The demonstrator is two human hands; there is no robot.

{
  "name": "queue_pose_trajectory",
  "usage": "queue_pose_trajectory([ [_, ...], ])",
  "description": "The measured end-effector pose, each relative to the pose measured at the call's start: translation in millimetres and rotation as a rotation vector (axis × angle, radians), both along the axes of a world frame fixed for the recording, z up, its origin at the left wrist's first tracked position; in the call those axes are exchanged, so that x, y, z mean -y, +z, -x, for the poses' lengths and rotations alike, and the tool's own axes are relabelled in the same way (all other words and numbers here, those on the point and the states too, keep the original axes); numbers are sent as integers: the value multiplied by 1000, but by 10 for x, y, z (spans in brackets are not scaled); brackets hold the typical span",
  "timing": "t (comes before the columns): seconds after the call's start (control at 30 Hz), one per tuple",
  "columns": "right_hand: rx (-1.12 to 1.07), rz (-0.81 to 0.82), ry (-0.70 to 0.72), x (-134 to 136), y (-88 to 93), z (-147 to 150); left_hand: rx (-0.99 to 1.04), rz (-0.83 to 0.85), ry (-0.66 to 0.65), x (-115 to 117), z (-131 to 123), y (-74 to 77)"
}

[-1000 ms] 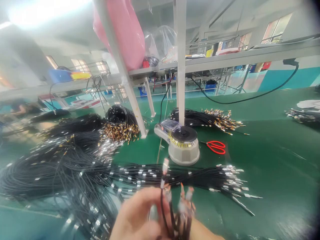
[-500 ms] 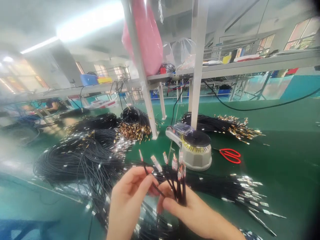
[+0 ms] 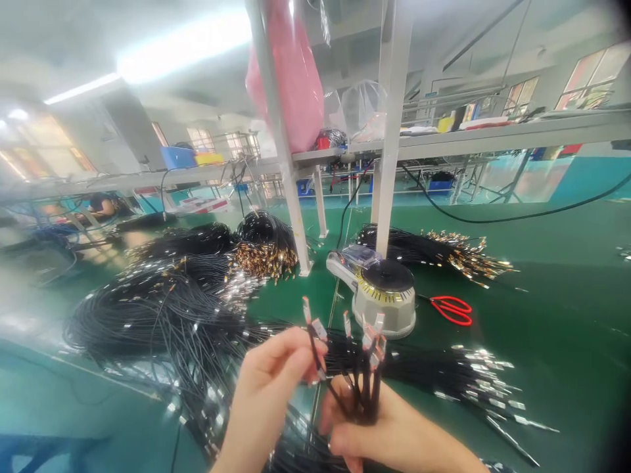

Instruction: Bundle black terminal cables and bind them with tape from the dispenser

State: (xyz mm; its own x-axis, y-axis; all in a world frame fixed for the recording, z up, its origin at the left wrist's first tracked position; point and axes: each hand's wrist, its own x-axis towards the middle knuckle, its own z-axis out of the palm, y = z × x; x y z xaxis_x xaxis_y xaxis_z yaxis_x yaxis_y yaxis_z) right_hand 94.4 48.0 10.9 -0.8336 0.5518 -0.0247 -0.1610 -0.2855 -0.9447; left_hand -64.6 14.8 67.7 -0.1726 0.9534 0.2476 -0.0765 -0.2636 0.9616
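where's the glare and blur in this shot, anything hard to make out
Head view, upper left: ceiling light blown out to white; head view, far left: background hazy and smeared; head view, right edge: dark, curved border; head view, lower centre: left hand and right hand distinct, tips of the held cables slightly soft.

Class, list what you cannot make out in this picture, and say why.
All in the head view:
- Held cables: lower ends, hidden by the right hand.
- Tips: any print, too small and blurred.
- Scissors: blades, mostly hidden behind the machine.
- Pink bag: top, cut off by the upper edge.
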Motion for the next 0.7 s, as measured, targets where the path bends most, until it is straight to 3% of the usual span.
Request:
queue_pose_trajectory([
  [0.13, -48, -57, -24, -21, -6, 4, -215, 28, -258, 17, 10, -47],
  [0.2, -37, -36, -25, -33, 11, 20, -251, -5, -250, 16, 28, -28],
  [0.3, 71, 10, 39, -29, 85, 48, -122, -4, -206, -20, 7, -12],
  [0.43, 241, -133, -47, 30, 170, 24, -102, 207, -269, -89, -115, -63],
  [0.5, 242, -133, -119, 67, 142, -22, -47, 274, -231, -107, -147, -80],
  [0.6, 119, -54, -146, 111, 18, -84, 93, 237, -149, -110, -127, -71],
  [0.7, 20, -40, -203, 127, -96, -113, 171, 225, -275, -106, -95, -71],
])
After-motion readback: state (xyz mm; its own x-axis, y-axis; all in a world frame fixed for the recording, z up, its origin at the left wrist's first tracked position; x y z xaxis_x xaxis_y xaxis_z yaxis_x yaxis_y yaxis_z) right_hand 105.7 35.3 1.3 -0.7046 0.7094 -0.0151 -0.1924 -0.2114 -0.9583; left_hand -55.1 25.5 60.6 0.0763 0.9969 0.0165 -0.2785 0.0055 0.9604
